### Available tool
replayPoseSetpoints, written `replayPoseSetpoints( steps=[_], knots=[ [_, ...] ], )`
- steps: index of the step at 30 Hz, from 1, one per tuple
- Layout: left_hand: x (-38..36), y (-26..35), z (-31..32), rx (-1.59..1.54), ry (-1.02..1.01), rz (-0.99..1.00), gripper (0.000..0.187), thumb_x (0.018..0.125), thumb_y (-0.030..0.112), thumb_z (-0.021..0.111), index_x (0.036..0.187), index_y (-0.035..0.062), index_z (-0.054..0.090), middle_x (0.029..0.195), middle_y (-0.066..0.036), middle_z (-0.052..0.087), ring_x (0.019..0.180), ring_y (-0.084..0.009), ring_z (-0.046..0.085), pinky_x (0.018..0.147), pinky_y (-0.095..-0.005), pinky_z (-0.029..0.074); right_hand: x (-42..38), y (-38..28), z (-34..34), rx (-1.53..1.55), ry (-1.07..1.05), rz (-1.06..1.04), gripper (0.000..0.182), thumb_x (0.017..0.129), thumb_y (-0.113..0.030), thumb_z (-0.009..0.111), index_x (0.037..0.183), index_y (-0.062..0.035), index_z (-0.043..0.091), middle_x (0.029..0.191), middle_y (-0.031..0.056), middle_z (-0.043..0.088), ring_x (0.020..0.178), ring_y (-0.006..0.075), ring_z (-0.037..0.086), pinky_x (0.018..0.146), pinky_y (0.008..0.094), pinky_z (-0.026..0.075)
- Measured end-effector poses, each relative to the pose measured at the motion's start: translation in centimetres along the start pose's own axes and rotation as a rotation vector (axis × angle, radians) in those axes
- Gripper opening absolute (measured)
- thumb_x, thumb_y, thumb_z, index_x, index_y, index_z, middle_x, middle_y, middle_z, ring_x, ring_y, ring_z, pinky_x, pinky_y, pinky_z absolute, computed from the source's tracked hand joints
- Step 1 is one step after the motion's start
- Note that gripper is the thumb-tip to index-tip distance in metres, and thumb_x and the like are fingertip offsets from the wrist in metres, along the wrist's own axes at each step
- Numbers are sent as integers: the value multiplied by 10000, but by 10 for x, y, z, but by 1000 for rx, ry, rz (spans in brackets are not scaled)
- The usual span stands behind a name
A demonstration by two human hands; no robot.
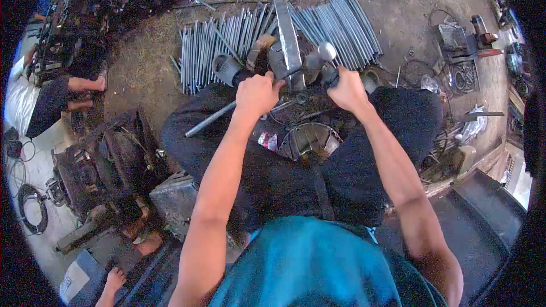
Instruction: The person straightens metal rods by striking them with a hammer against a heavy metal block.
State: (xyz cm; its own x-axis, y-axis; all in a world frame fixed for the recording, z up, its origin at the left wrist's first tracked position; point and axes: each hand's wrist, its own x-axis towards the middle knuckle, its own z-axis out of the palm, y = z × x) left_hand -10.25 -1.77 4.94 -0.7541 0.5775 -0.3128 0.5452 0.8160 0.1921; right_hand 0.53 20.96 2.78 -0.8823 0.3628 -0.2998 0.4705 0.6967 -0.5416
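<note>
Rows of thin grey metal rods (pixel 347 28) lie toward the far edge of the brown dirt ground (pixel 136 68), parted by a pale, long rectangular metal bar (pixel 289 34) whose lower end is hard to make out among dark clutter. The left hand (pixel 257 95) is wrapped around a single straight grey metal rod (pixel 210 119), its fingers narrowed on it. One end of this rod slopes back over the left leg of the black trousers (pixel 392 116); its middle is hidden beneath the palm, and its far end seems to meet the bar, though contact cannot be told.

The right hand (pixel 348 89) is closed around a dark tool handle (pixel 330 77), mostly covered by the fingers. Just beyond it shows a rounded silver metal piece (pixel 326 52); whether the two are joined is unclear. Between the legs, a round dark metal plate (pixel 307 136) is partly covered by the trousers.

Toward the ground's left edge, another person's bare feet (pixel 85 84) show, the body cut off. Black machinery (pixel 114 5) at the far left corner dissolves into shadow, its parts indistinct.
</note>
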Motion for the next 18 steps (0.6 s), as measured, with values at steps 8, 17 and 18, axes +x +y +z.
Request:
replayPoseSetpoints(
  steps=[8, 17, 18],
  knots=[
    [9, -8, 6, 44, 36, -12, 379, 941, 420, 535, 908, 51, 616, 746, -197, 675, 715, -389, 680, 667, -502, 535, 21, -100, -141, 223, 604, -481, 292, 702, -148, 748, 918, 31, 668, 769, 116, 710, 689, 225, 678, 690, 334, 529],
    [10, -14, 18, 49, 78, -3, 314, 918, 371, 568, 927, 60, 612, 721, -181, 664, 689, -376, 680, 627, -490, 536, 13, -39, 1, 430, 435, -372, 419, 674, -113, 737, 1037, 38, 594, 858, 238, 680, 826, 415, 668, 760, 461, 531],
    [10, -16, 20, 64, 102, 12, 296, 908, 354, 582, 924, 60, 611, 713, -178, 661, 681, -375, 679, 619, -487, 536, 4, -33, 14, -28, 70, 2, 437, 707, -112, 681, 1092, 45, 549, 849, 292, 656, 844, 452, 649, 762, 509, 522]
  ],
)
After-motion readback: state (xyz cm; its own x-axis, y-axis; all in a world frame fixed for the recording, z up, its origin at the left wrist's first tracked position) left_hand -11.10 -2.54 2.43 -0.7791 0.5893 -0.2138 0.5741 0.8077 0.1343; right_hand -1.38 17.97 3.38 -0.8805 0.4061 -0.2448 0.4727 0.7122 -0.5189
